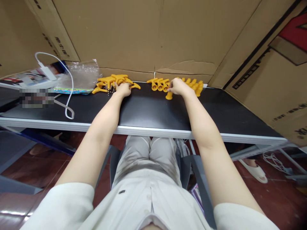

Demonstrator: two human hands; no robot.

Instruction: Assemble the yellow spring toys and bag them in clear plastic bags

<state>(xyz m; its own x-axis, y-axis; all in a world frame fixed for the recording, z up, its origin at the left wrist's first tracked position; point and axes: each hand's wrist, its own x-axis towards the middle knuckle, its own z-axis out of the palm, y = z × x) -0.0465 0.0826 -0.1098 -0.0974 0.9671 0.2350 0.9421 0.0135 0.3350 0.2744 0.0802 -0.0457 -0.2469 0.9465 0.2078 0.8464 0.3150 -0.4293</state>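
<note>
Both my arms stretch out over a black table [148, 108] toward its far edge. My left hand [123, 88] rests with curled fingers on a pile of flat yellow plastic pieces [112, 81] that has several small metal springs [109, 90] at its front. My right hand [176, 86] lies on a second group of yellow tube-shaped pieces [195, 85], fingers pinched on one of them near a row of the same parts [158, 84]. A single yellow piece [169, 95] stands just in front of that hand.
Cardboard sheets [153, 32] wall in the back and right of the table. At the left lie a clear plastic bag [82, 75], a white charger with its cable [68, 105] and printed papers [28, 80]. A sandal [255, 172] and cables sit on the red floor.
</note>
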